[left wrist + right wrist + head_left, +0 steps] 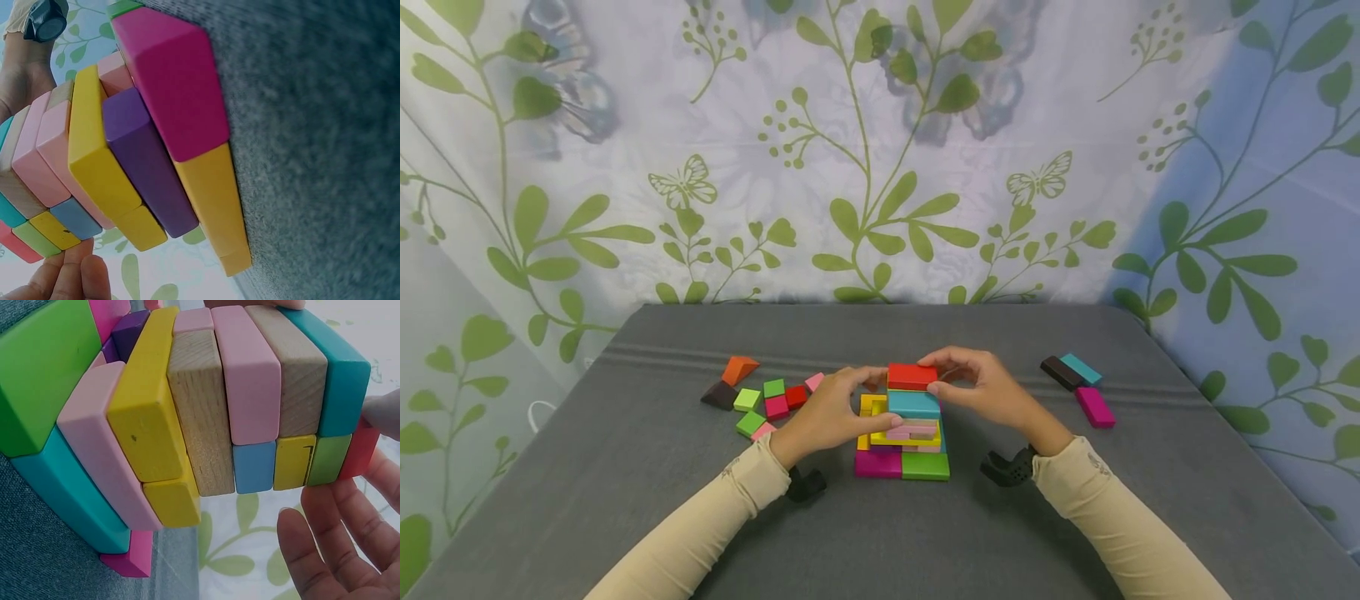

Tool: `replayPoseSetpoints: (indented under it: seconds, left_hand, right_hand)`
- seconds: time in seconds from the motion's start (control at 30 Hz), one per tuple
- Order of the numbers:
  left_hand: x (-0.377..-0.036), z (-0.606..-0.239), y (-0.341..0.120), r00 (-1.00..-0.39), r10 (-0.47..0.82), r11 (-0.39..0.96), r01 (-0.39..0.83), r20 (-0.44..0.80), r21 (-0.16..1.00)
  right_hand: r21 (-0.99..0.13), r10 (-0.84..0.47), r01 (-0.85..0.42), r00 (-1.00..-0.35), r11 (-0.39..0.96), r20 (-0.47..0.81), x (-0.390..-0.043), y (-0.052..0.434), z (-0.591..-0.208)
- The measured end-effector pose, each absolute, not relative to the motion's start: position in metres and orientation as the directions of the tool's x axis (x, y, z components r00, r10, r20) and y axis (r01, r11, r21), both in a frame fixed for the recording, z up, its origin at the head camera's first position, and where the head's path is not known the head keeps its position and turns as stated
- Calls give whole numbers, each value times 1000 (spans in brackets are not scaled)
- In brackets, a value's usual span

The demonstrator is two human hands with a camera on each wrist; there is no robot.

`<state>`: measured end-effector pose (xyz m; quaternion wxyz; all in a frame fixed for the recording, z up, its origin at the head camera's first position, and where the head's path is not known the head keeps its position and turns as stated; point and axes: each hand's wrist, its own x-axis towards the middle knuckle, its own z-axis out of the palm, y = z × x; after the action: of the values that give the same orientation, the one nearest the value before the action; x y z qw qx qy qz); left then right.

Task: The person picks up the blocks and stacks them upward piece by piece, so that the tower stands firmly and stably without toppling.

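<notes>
A tower of coloured wooden blocks (914, 406) stands on the grey table, a magenta block (877, 464) and a green block (925, 466) at its front base. On top lies a red block (912, 377), above a teal block (913, 405). My right hand (988, 392) pinches the red block at its right end, thumb in front and fingers behind. My left hand (835, 408) holds the tower's upper left side, its thumb across the front. In the left wrist view, left fingers (74, 275) touch the rear blocks; the left thumb is out of that view.
Several small cubes, including a red cube (796, 396), lie left of the tower with an orange wedge (740, 368) and a dark wedge (720, 396). At right lie a dark block (1062, 372), a blue block (1082, 368) and a magenta block (1096, 407). A patterned curtain (880, 167) hangs behind.
</notes>
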<state>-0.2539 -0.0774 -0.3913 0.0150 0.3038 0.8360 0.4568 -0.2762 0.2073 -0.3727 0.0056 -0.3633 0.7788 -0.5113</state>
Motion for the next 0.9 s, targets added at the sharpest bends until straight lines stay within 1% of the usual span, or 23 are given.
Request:
replayPoseSetpoints:
  seconds: [0.4,0.53,0.77,0.9]
  left_hand:
    - [-252,-390,-77,-822,518,392,476,239,787]
    - [-252,-391,-76,-818,523,386,477,239,789]
    - [-251,-391,-76,-810,529,383,493,253,781]
    - [-251,-392,-77,-813,525,391,494,253,777]
  right_hand:
    - [-795,-584,-570,-725,209,366,-274,207,-370]
    - [-800,-583,-557,-734,223,348,-275,213,-368]
    - [-786,-542,-557,-762,269,355,-284,251,-352]
    - [-767,-495,-539,-801,348,338,-290,287,-341]
